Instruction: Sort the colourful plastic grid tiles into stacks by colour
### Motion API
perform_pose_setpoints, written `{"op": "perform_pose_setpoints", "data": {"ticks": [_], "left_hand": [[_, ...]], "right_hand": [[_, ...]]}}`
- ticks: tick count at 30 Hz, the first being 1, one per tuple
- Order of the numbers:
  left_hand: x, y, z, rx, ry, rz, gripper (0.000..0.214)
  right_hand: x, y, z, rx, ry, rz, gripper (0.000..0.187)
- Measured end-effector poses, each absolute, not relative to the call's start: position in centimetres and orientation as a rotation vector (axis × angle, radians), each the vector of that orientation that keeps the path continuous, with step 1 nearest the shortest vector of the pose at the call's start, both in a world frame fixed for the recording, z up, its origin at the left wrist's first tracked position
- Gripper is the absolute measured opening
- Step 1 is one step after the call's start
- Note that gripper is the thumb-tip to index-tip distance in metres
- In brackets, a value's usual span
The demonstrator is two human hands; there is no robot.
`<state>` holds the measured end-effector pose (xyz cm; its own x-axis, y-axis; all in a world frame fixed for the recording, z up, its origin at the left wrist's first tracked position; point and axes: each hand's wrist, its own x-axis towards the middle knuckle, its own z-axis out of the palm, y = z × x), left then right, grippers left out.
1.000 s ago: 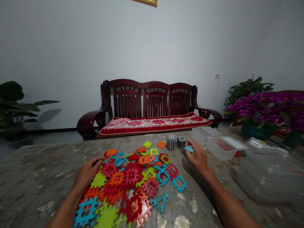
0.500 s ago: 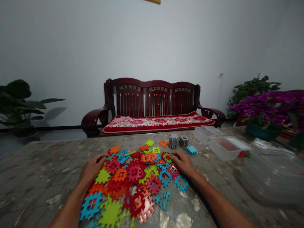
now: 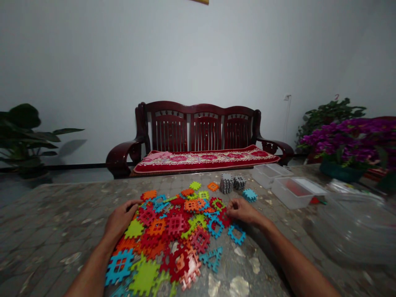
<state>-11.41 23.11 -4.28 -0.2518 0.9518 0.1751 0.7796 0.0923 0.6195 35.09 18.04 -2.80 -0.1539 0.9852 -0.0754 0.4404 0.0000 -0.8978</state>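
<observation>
Colourful interlocking plastic tiles with toothed edges lie in a loose heap, among them a pink window tile (image 3: 175,224), a lime tile (image 3: 144,277), a blue window tile (image 3: 119,267) and an orange tile (image 3: 157,227). At the heap's left edge rests my left hand (image 3: 122,218), open, its fingers stretched toward the tiles and nothing seen in them. My right hand (image 3: 243,211) is closed, fingers curled, at the heap's right edge. It partly covers a red tile (image 3: 225,218); whether it grips anything is hidden. A blue frame tile (image 3: 236,234) lies just below this hand.
Behind the heap stand grey tile stacks (image 3: 227,184), with a blue tile stack (image 3: 250,195) nearby. Clear plastic boxes (image 3: 289,198) and a larger transparent container (image 3: 355,231) occupy the table's right side. Purple flowers (image 3: 355,138) stand beyond them; a wooden bench (image 3: 204,111) is behind the table.
My right hand has drawn slightly right and toward me, its fingers curling closed over where a pinkish-red window tile showed. My left hand is almost still.
</observation>
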Motion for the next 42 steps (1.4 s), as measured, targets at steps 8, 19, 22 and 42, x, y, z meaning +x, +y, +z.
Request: {"op": "perform_pose_setpoints", "data": {"ticks": [8, 19, 22, 42], "left_hand": [[-11.6, 23.3, -4.4, 1.732, 2.099, 0.872, 0.038], [-11.8, 23.4, -4.7, 1.744, 2.085, 0.913, 0.036], [-11.8, 23.5, -4.9, 1.745, 2.081, 0.939, 0.036], [-11.8, 23.5, -4.9, 1.731, 2.066, 0.956, 0.036]], "right_hand": [[32.6, 17.3, -2.0, -1.419, -1.707, 0.510, 0.009], [29.6, 16.7, -3.2, -1.381, -1.496, 0.489, 0.014], [29.9, 17.2, -3.3, -1.415, -1.480, 0.428, 0.020], [31.5, 18.4, -3.2, -1.454, -1.431, 0.326, 0.024]]}}
